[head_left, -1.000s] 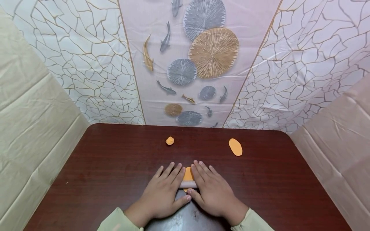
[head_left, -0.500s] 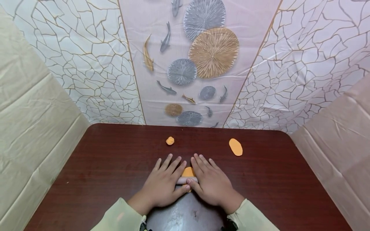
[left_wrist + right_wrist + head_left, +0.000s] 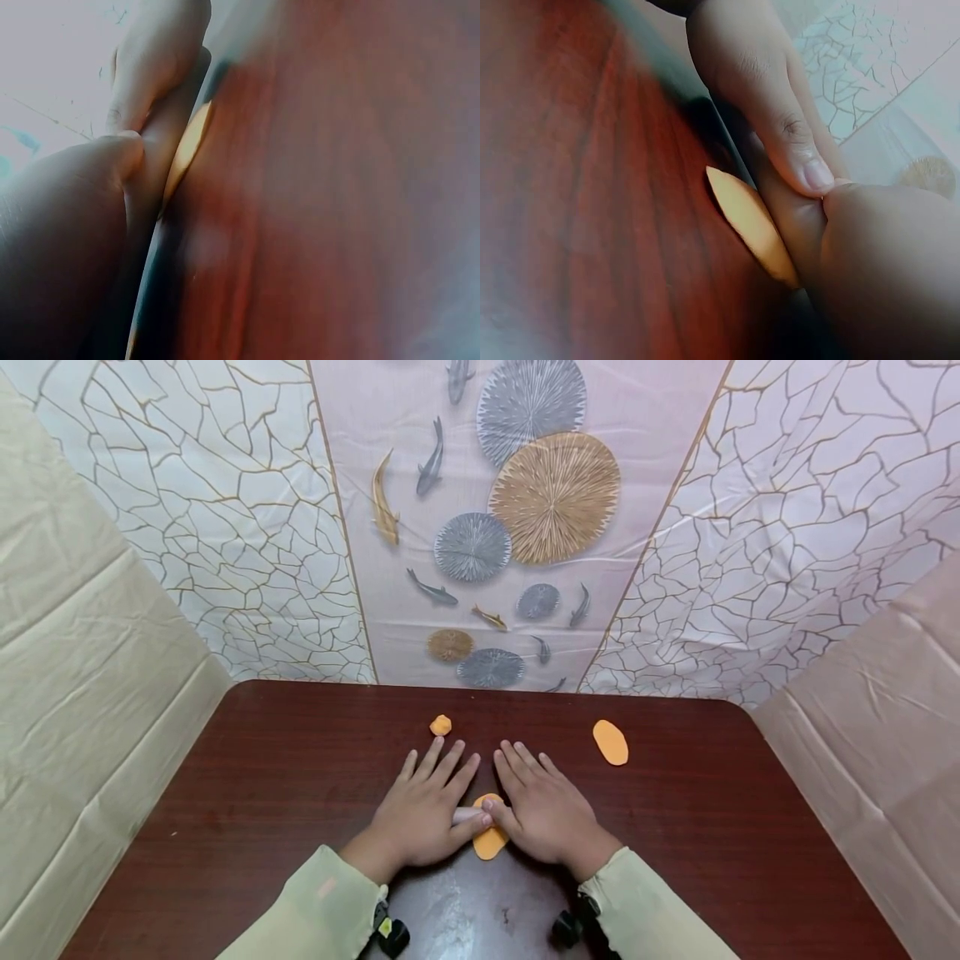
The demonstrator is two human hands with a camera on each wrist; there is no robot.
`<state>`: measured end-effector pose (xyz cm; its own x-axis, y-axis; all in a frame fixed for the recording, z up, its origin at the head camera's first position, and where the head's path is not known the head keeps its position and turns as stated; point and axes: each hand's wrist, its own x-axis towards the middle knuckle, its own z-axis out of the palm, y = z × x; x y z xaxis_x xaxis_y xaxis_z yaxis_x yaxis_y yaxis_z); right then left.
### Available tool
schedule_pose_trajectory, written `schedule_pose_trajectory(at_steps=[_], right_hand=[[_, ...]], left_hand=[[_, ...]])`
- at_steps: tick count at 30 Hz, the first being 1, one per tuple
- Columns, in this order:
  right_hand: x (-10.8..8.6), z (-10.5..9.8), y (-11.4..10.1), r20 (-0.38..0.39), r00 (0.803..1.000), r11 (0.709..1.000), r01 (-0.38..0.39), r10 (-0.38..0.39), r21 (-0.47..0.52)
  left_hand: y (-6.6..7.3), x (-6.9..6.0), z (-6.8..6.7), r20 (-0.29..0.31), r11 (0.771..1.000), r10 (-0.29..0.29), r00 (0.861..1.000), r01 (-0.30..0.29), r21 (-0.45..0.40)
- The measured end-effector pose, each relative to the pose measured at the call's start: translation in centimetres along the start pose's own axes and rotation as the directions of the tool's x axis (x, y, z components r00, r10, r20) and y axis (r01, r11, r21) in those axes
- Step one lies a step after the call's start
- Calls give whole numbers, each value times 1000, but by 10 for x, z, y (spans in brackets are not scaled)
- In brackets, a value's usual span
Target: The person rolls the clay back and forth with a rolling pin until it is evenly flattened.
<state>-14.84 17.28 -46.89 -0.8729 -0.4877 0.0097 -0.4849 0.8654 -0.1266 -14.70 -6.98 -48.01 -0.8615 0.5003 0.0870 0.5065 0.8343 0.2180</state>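
Orange and dough-like, a flat elongated piece (image 3: 490,845) lies on the dark red bench (image 3: 300,760) at the lower centre of the head view, with a pale roller (image 3: 467,815) across it. The left hand (image 3: 420,814) and the right hand (image 3: 551,818) lie over the roller on either side, fingers straight and slightly spread toward the top of the frame, thumbs meeting above the roller; whether the fingertips touch the wood, I cannot tell. An orange lump (image 3: 441,725) sits just above the left hand's fingertips, and a flat orange oval (image 3: 611,742) lies farther right. The piece looks light, soft and easily dented or stretched, perhaps slightly tacky; it is probably best taken by easing fingertips under an edge and supporting it broadly. The roller seems stiff, suited to flat, even palms near both ends.
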Motion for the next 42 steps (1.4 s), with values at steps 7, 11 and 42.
schedule_pose_trajectory(at_steps=[7,11,42], right_hand=[[14,0,9,8,1000,1000,-8,8,20],[24,-2,13,32,999,1000,-13,13,18],[52,-6,28,80,997,992,-32,23,119]], left_hand=[[-9,14,2,-7,1000,-29,1000,29,4],[-14,22,0,-15,999,-31,999,31,18],[-37,40,-14,-156,868,469,869,-487,-101]])
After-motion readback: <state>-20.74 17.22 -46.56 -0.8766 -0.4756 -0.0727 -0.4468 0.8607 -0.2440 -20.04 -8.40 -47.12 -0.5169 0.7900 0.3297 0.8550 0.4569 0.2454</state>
